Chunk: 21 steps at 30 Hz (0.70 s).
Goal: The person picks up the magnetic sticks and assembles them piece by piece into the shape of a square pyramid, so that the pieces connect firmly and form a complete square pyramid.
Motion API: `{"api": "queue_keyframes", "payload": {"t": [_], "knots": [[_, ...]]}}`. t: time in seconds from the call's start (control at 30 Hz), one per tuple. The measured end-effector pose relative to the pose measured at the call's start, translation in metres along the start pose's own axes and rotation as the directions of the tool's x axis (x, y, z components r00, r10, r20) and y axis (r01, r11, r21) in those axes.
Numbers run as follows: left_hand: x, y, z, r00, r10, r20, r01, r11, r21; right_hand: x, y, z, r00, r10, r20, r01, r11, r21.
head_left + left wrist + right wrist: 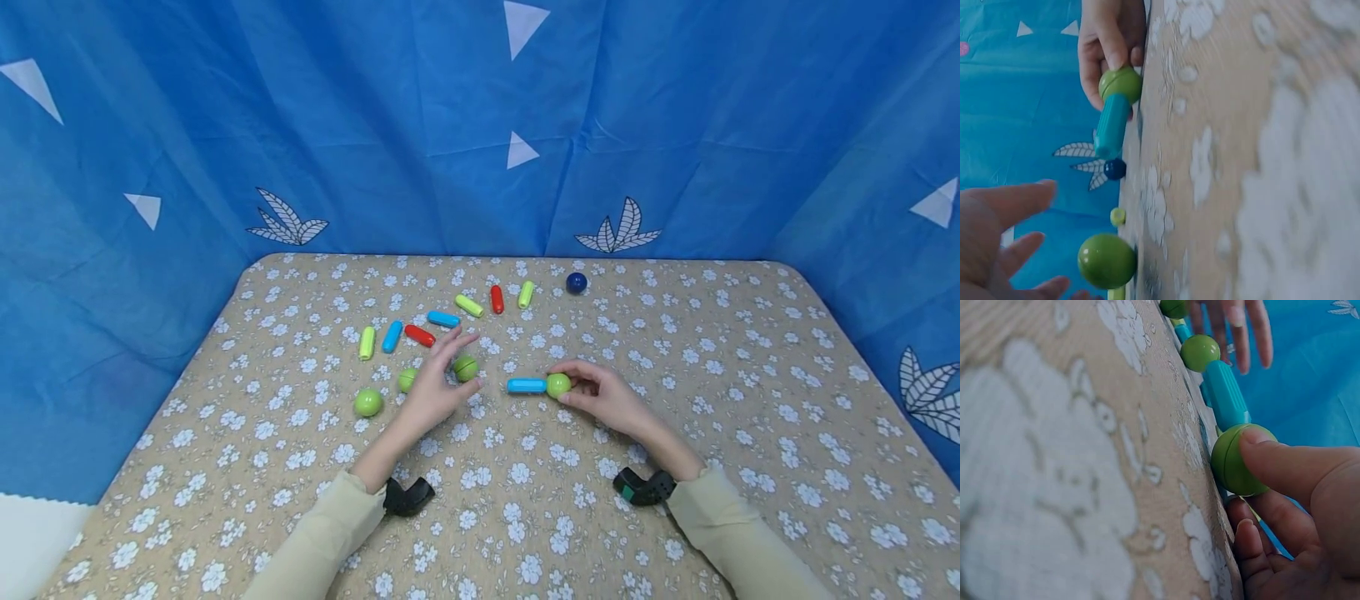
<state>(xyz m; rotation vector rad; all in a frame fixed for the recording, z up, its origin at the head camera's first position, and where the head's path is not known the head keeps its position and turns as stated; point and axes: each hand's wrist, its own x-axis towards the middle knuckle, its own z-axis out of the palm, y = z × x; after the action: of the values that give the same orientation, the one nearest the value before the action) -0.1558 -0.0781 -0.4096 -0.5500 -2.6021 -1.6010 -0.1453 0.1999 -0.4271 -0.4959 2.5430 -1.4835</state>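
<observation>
A blue fabric curtain (442,108), printed with white triangles and leaves, is hanging beyond the fingers of both hands, and a surface (525,517) under a beige cloth with white flowers is stretching out below them. Pale sleeves (318,537) and black wrist cameras (408,497) are sitting behind the fingers. The left hand (433,393) is spreading its fingers apart, gripping nothing, while the right hand (611,402) is pinching a glossy green plastic-looking ball (557,385) between thumb and fingers. A ribbed light-blue plastic-looking rod (527,386) is meeting that ball end-on, pointing from the right fingers towards the left ones. A second green ball (466,368) is lying between the left thumb and fingers in the head view; whether they are touching it, I cannot tell. Two more, a third green ball (406,381) and a fourth green ball (368,402), are resting left of the left fingers. A dark blue ball (576,283) is lying well beyond the right fingers. Smaller-looking red, light-blue and yellow-green rods (419,335) are lying scattered beyond the left fingertips and to either side.
</observation>
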Motion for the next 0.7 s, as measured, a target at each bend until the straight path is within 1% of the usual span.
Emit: {"api": "queue_keyframes", "payload": {"t": [0.07,0.13,0.2,0.43,0.6,0.7], "knots": [[0.000,-0.002,0.003,0.999,-0.019,0.029,0.018,0.998,0.052,0.000,-0.001,-0.001,1.000,-0.003,-0.003,0.003,1.000,0.001],[0.000,-0.005,0.005,0.999,-0.028,0.045,0.025,0.997,0.072,0.000,-0.001,-0.001,1.000,-0.010,-0.007,0.010,1.000,0.007],[0.000,-0.008,0.006,0.998,-0.031,0.051,0.027,0.997,0.077,-0.001,0.000,-0.001,1.000,-0.021,-0.009,0.021,1.000,0.010],[-0.002,-0.015,0.006,0.998,-0.038,0.057,0.034,0.997,0.072,0.000,0.001,0.000,1.000,-0.021,-0.011,0.021,1.000,0.010],[-0.001,-0.017,0.006,0.997,-0.057,0.057,0.055,0.998,0.028,0.000,0.001,-0.001,0.999,-0.031,-0.007,0.031,1.000,0.004],[-0.002,-0.017,0.005,0.996,-0.066,0.065,0.069,0.996,-0.055,0.001,0.000,-0.001,1.000,-0.031,-0.002,0.031,1.000,-0.004]]}}
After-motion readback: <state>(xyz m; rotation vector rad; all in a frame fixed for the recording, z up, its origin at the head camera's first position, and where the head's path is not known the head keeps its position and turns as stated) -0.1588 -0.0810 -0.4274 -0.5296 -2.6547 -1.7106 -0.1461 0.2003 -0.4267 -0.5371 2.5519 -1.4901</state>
